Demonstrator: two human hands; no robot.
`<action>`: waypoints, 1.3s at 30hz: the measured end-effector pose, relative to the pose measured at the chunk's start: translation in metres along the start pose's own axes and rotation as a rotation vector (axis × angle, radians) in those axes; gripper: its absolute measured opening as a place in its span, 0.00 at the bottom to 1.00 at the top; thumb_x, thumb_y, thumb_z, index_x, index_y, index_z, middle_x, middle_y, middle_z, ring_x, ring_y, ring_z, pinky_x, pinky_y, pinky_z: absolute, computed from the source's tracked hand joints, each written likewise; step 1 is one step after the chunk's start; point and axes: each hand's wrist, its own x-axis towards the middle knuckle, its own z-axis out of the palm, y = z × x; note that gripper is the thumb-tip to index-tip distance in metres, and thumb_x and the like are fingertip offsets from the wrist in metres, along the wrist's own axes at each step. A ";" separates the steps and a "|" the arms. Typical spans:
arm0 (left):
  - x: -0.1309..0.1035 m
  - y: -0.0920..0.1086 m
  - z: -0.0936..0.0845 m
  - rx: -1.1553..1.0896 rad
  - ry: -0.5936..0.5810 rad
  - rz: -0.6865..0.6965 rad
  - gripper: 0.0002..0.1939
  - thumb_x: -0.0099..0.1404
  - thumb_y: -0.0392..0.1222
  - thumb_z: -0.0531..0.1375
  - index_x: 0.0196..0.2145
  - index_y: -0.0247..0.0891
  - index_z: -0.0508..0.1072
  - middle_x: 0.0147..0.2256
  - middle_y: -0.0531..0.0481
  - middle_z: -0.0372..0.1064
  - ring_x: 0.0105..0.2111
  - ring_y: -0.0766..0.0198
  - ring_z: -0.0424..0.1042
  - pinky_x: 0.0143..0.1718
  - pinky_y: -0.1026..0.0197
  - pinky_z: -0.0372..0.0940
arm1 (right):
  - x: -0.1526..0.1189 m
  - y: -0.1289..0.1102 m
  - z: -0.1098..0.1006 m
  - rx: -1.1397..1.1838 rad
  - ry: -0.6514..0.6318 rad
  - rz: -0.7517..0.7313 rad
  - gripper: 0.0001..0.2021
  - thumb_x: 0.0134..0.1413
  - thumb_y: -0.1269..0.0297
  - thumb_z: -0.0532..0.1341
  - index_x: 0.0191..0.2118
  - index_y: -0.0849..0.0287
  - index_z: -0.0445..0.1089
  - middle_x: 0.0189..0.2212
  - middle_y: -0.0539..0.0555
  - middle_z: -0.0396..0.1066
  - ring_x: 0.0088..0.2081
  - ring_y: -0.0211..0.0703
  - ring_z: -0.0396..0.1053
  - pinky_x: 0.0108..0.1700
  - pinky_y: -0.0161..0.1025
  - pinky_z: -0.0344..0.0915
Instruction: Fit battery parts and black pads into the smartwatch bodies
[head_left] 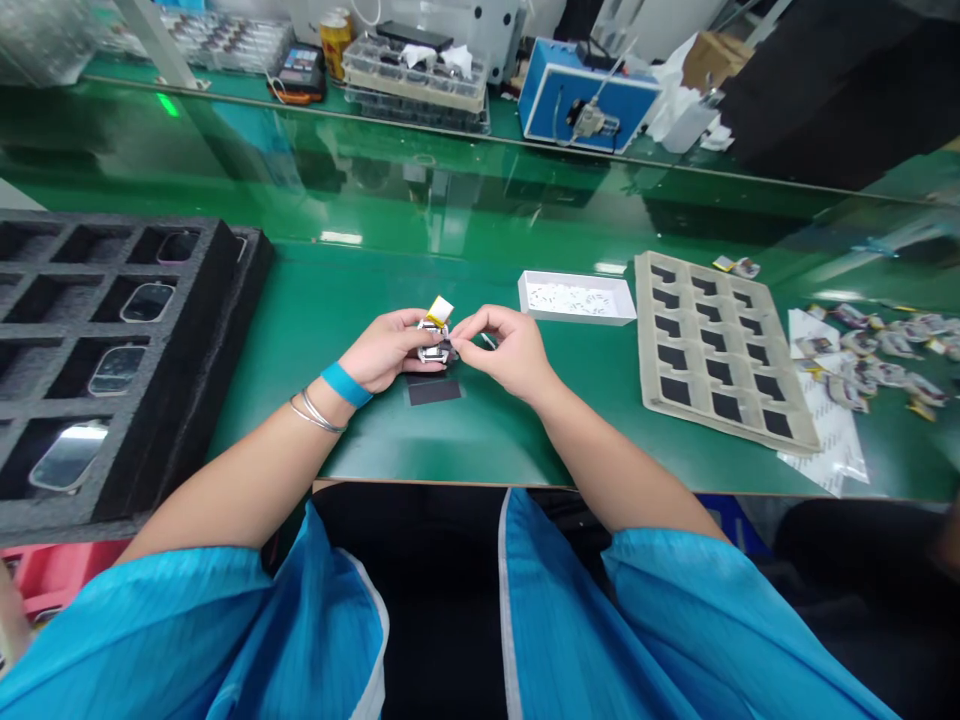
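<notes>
Holding a small device (427, 350) above the middle of the bench (360, 280), nearer its front edge than its back, the left hand (384, 352) grips it between thumb and fingers, while the right hand (510, 350) has its thumb and forefinger pressed together at the device's right side; whether anything thin sits between those tips cannot be told. A yellow and white tab (439, 311) sticks up from the device, and a careless turn of the left hand could bend or crease it. The grip looks light and the hands hang free, so I judge that a slip or too hard a pull by the right hand could tip the device onto the dark pad (435, 390) below, or off the front edge. Toward the bench's right end, a shallow white box (579, 316) with tiny pieces (570, 298) stands just beyond the right hand; a wide swing of that wrist could knock it and scatter them. The pale tray (649, 385) near the right front corner, and the loose parts (877, 365) past it, seem safer. On the left arm, thin bracelets (313, 412) might snag if that arm swept past the foam tray (161, 400) at the left end.
</notes>
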 end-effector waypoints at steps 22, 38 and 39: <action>0.004 -0.004 -0.004 0.017 -0.041 0.016 0.08 0.54 0.31 0.67 0.33 0.32 0.76 0.30 0.48 0.74 0.27 0.68 0.74 0.31 0.64 0.75 | 0.000 0.007 0.011 -0.065 0.008 -0.044 0.09 0.49 0.63 0.67 0.29 0.56 0.66 0.29 0.48 0.74 0.35 0.40 0.73 0.44 0.42 0.70; 0.004 -0.004 -0.003 0.019 0.001 0.031 0.07 0.55 0.29 0.66 0.32 0.32 0.74 0.28 0.49 0.74 0.26 0.67 0.75 0.30 0.64 0.74 | -0.003 0.011 0.013 -0.354 0.114 -0.100 0.11 0.51 0.61 0.69 0.38 0.55 0.69 0.45 0.56 0.70 0.49 0.50 0.68 0.53 0.49 0.67; 0.004 -0.004 -0.003 0.023 -0.002 0.027 0.07 0.55 0.29 0.66 0.32 0.32 0.74 0.28 0.49 0.74 0.26 0.66 0.75 0.30 0.64 0.74 | -0.001 0.016 0.012 -0.303 0.122 -0.053 0.15 0.50 0.58 0.69 0.43 0.55 0.70 0.47 0.57 0.69 0.49 0.49 0.68 0.52 0.48 0.68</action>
